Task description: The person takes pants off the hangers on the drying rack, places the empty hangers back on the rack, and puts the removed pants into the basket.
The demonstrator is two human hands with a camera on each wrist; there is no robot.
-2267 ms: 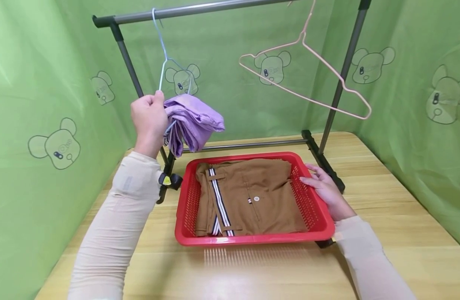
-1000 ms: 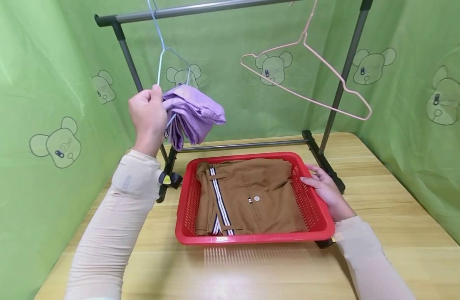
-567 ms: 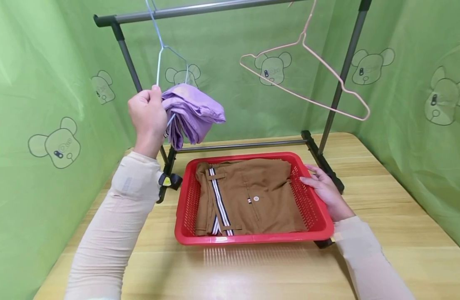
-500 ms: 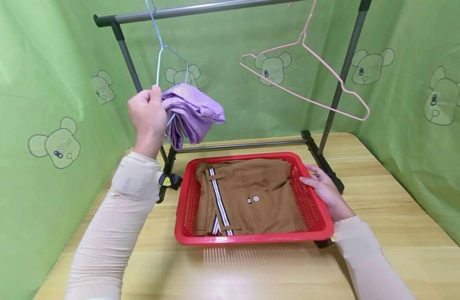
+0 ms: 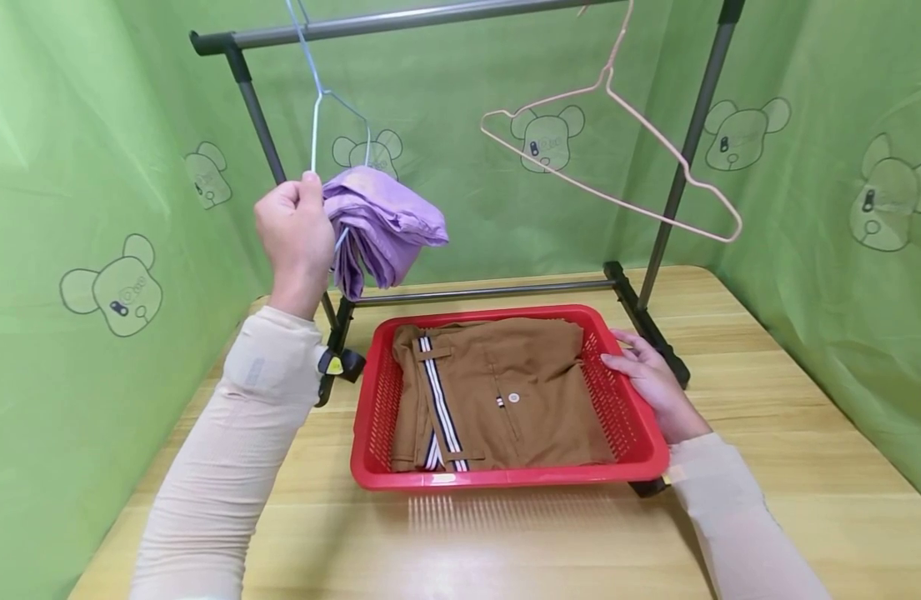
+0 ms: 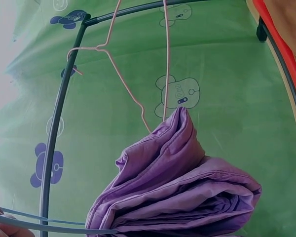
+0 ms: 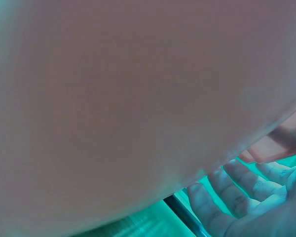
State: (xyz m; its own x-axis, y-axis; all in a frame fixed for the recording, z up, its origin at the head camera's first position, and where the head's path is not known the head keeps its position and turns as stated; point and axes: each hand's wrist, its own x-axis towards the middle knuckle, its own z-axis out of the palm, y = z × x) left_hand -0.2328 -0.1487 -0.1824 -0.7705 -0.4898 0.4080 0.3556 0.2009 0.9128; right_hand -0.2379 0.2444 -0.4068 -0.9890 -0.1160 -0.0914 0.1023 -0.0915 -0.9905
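My left hand (image 5: 295, 242) grips the side of a light blue wire hanger (image 5: 314, 137) at the upper left. A folded purple garment (image 5: 388, 217) is draped over the hanger; its exact kind is unclear. The hanger's hook passes above the rail and out of the head view. In the left wrist view the purple garment (image 6: 187, 197) shows thick, layered folds. My right hand (image 5: 651, 383) holds the right rim of a red plastic basket (image 5: 505, 477), thumb over the edge. Folded brown trousers (image 5: 535, 425) with a striped waistband lie inside it. The right wrist view is mostly blocked.
A grey metal rack (image 5: 422, 15) stands behind, its base bar (image 5: 490, 292) beyond the basket. On the rail's right side hangs a pink wire hanger (image 5: 610, 196) bearing nothing. Green patterned cloth (image 5: 460, 225) surrounds the wooden table (image 5: 790, 417) on three sides.
The blue hanger and purple garment have risen a little with my left hand, the hook going from the rail to above the frame. My right hand and the basket have stayed put.
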